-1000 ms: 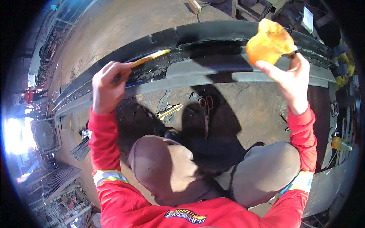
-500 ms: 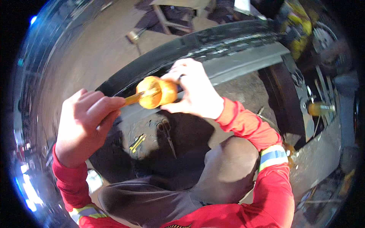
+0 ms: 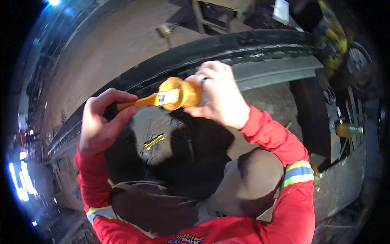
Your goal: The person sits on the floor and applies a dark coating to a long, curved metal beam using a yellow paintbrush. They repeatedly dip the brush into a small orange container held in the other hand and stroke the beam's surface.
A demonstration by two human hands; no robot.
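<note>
Brush: a yellow-handled brush (image 3: 140, 101) held level in front of the person's chest, above the lap, its head end buried in an orange cloth.
Cloth: a soft orange rag (image 3: 180, 94) bunched into a rounded wad around the brush head; it looks pliable and slightly glossy under the light.
Left hand: the left hand (image 3: 99, 122) is clenched around the tail of the handle, thumb on top, fingers (image 3: 118, 96) curled over it.
Right hand: the right hand (image 3: 219, 97) grasps the rag, pressing it round the brush end from the far side.
Doing it well: this looks like wiping the brush; I judge it goes best with the handle kept steady in the left hand and the rag squeezed firmly and drawn along the bristles, turning to a fresh patch.
Metal beam: a long, dark, curved steel beam (image 3: 260, 53) runs across just beyond the hands, its surface rough and sooty, with a paler flat flange beneath.
Floor: dusty brown ground (image 3: 122, 44), with a small yellow tool (image 3: 154, 141) lying below the hands.
Clothing: red sleeves (image 3: 268, 134) with reflective bands; brown trousers (image 3: 243, 183) on bent knees.
Bottle: a small amber bottle (image 3: 347, 130) stands well apart at the right.
</note>
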